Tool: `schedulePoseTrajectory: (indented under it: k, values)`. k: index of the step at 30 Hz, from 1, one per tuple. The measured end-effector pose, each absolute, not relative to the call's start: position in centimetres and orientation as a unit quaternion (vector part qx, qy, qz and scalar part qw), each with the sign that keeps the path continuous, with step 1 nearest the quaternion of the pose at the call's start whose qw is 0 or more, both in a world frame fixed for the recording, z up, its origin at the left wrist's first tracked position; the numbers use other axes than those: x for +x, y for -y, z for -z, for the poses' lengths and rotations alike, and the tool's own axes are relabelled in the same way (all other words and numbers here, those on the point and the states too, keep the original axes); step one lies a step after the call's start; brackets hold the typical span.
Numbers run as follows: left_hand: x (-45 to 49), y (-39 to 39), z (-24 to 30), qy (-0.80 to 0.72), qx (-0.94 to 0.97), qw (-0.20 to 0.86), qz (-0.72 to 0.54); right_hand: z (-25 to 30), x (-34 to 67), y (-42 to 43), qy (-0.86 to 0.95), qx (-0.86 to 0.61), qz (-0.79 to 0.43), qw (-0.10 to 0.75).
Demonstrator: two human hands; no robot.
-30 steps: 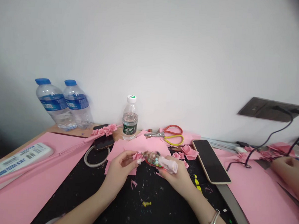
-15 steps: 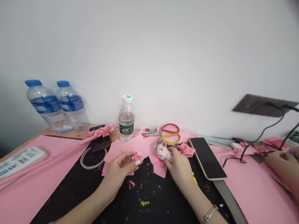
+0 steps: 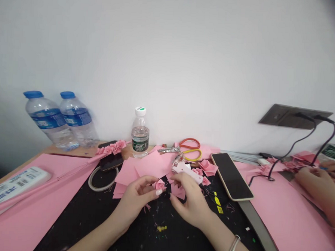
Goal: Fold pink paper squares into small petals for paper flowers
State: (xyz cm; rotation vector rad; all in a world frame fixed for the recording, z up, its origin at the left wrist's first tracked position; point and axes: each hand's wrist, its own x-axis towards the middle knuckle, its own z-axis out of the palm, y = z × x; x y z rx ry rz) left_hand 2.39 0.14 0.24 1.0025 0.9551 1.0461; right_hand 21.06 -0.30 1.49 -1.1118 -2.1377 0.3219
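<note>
Pink paper rose (image 3: 159,184) being pinched by left hand (image 3: 134,203); right hand (image 3: 188,200) being held half-open, nothing gripped; white glue gun (image 3: 186,171) lying just beyond it.

The paper rose (image 3: 159,184) is pink, the glue gun (image 3: 186,172) white. The scissors (image 3: 190,144) have one red and one yellow handle, the water bottles (image 3: 47,119) blue caps and labels, and the mat (image 3: 75,225) is black, speckled with scraps.

One head-worn view, looking forward and down, near the left hand (image 3: 134,202) and right hand (image 3: 191,205), facing a white wall (image 3: 171,54)
</note>
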Motion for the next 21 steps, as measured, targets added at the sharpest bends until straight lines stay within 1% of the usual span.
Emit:
schedulePoseTrajectory:
  k: [5, 12, 21]
  values:
    - [2.39, -0.19, 0.24, -0.392, 0.470, 0.650, -0.451, -0.52, 20.52, 0.40, 0.828, -0.429, -0.159, 0.323]
    - [2.58, -0.04, 0.40, -0.401, 0.489, 0.637, -0.441, -0.60, 20.53, 0.39, 0.842, -0.423, -0.173, 0.285]
    - [2.54, 0.01, 0.44, -0.387, 0.505, 0.637, -0.436, -0.46, 20.30, 0.46, 0.839, -0.430, -0.173, 0.286]
